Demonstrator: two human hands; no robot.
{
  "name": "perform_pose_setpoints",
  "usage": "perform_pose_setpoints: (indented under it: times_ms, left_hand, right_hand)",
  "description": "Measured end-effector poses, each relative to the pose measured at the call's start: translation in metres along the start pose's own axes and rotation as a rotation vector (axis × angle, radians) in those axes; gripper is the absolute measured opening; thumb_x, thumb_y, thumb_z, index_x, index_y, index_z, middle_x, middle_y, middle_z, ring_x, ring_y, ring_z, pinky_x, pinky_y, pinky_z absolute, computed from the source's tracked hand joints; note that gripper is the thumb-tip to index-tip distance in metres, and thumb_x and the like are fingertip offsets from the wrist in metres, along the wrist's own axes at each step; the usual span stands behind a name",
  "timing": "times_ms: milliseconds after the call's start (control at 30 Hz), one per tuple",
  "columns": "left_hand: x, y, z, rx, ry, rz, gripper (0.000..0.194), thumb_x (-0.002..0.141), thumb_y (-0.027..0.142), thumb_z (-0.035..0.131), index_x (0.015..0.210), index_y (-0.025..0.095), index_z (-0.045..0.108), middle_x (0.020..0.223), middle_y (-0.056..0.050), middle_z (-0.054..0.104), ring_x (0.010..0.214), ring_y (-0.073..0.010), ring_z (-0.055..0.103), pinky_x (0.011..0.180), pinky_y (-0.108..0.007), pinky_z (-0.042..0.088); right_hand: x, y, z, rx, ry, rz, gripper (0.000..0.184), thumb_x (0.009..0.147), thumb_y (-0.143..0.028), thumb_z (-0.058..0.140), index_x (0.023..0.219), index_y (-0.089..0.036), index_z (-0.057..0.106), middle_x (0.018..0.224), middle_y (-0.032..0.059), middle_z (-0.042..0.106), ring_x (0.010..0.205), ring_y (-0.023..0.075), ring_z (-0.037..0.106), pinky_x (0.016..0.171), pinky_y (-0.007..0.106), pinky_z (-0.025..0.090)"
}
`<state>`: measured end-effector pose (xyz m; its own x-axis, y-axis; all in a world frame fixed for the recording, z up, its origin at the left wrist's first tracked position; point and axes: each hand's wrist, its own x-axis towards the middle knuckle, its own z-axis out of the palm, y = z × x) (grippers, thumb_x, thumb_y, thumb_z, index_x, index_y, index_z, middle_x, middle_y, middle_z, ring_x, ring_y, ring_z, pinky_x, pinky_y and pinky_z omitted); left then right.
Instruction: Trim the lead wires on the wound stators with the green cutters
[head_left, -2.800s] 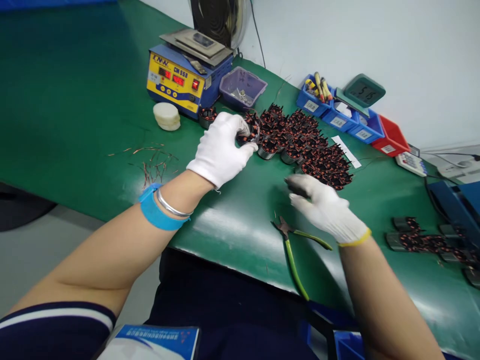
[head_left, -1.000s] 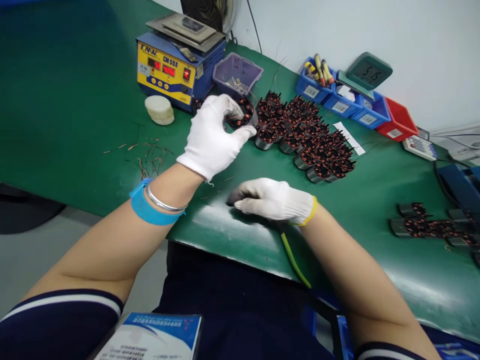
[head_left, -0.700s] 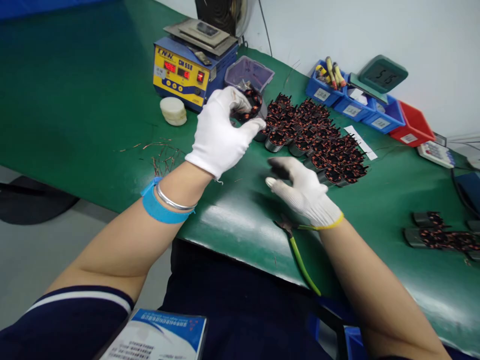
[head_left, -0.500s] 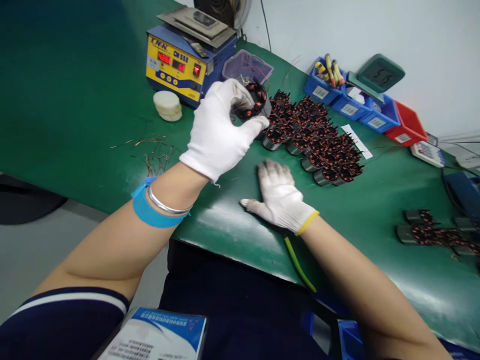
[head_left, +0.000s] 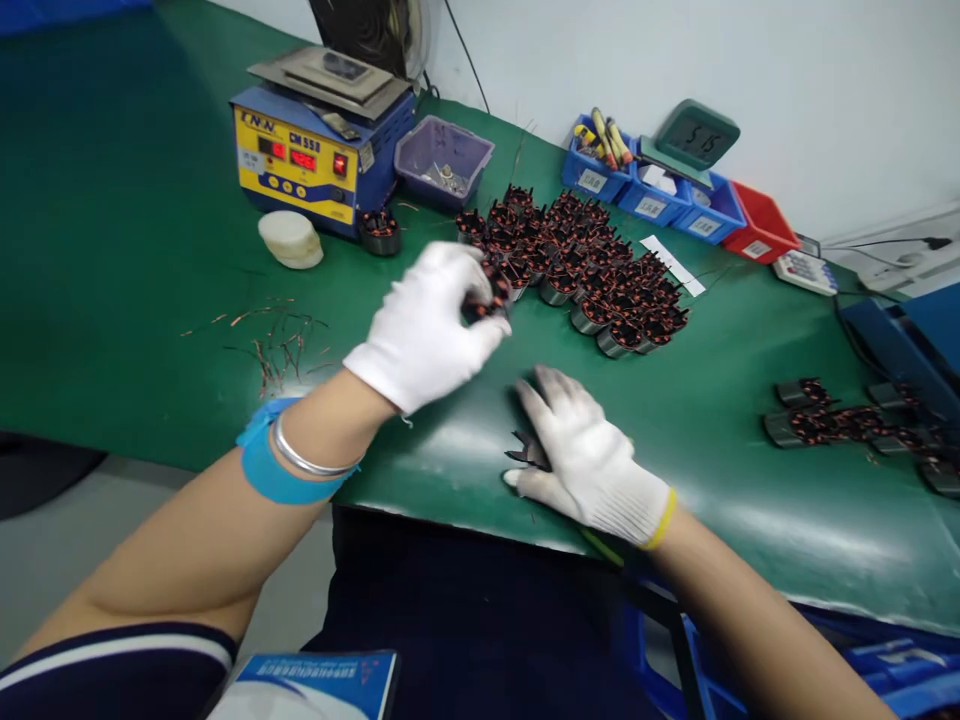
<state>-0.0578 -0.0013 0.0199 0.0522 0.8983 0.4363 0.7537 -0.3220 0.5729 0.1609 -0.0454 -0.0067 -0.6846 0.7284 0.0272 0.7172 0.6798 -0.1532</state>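
Plainly, the held piece is a squat black ring-shaped part wound with coppery-orange wire (head_left: 495, 286), a little blurred, its dark windings and orange strands facing the cluster on the glossy green surface (head_left: 135, 260). It is in the left hand (head_left: 427, 325), just in front of that cluster — a close-packed group of similar black-and-copper wound rings (head_left: 566, 265) with thin prongs sticking up and smooth dark grey side walls.

The left hand, in a white knit glove, has its fingers curled over one side of the held piece and its thumb near the lower edge, gripping it. The right hand (head_left: 589, 450), in a white glove with a yellow cuff and greyed fingertips, is palm down with its thumb spread from the fingers, open. Between thumb and fingers shows the dark metal head of green-handled cutters (head_left: 534, 452), jaws parted; the palm covers most of the handles, so contact with them cannot be told.

Beside the blue-and-yellow electrical box (head_left: 300, 175), a lilac plastic tray (head_left: 409, 165) holds small metallic bits. Along the wall stand three small blue plastic bins (head_left: 628, 197) and a red plastic bin (head_left: 780, 240): the leftmost blue one contains tools with yellowish handles, the middle one white pieces; the red bin's contents cannot be made out.
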Motion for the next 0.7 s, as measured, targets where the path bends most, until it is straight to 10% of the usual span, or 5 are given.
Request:
perform_pose_setpoints:
  times_ms: [267,367,533,700]
  left_hand:
    - [-0.035,0.030,0.036,0.100,-0.562,0.228,0.016,0.078,0.028,0.059,0.092,0.020,0.061,0.134,-0.008,0.055,0.112,-0.0307,0.059,0.092,-0.045,0.051]
    - [-0.030,0.028,0.025,-0.043,-0.591,0.179,0.034,0.070,0.029,0.066,0.102,0.022,0.058,0.142,-0.007,0.048,0.118,-0.0279,0.058,0.098,-0.040,0.049]
    - [-0.020,0.029,0.015,-0.158,-0.588,-0.064,0.093,0.055,0.051,0.079,0.135,0.024,0.040,0.133,-0.010,0.057,0.115,-0.0275,0.061,0.094,-0.039,0.053]
    - [-0.028,0.043,0.039,-0.028,-0.569,-0.185,0.101,0.057,0.062,0.075,0.143,0.023,0.036,0.124,-0.008,0.064,0.106,-0.0296,0.065,0.091,-0.042,0.054]
  right_hand:
    - [-0.062,0.087,-0.003,-0.180,0.147,0.478,0.076,0.085,-0.053,0.049,0.141,-0.003,0.039,0.145,0.0301,0.038,0.132,0.0445,0.037,0.102,0.063,0.037]
    - [-0.052,0.082,-0.022,0.020,0.229,0.650,0.071,0.078,-0.053,0.061,0.136,-0.013,0.050,0.137,0.0216,0.051,0.120,0.0394,0.052,0.094,0.056,0.046]
    - [-0.017,0.052,-0.035,0.652,-0.286,0.562,0.038,0.075,-0.051,0.067,0.100,-0.022,0.069,0.082,0.0032,0.071,0.068,0.0185,0.063,0.059,0.029,0.049]
    - [-0.001,0.042,-0.017,0.669,-0.172,0.558,0.034,0.085,-0.051,0.054,0.080,-0.019,0.066,0.066,-0.0005,0.064,0.059,0.0138,0.054,0.050,0.024,0.034]
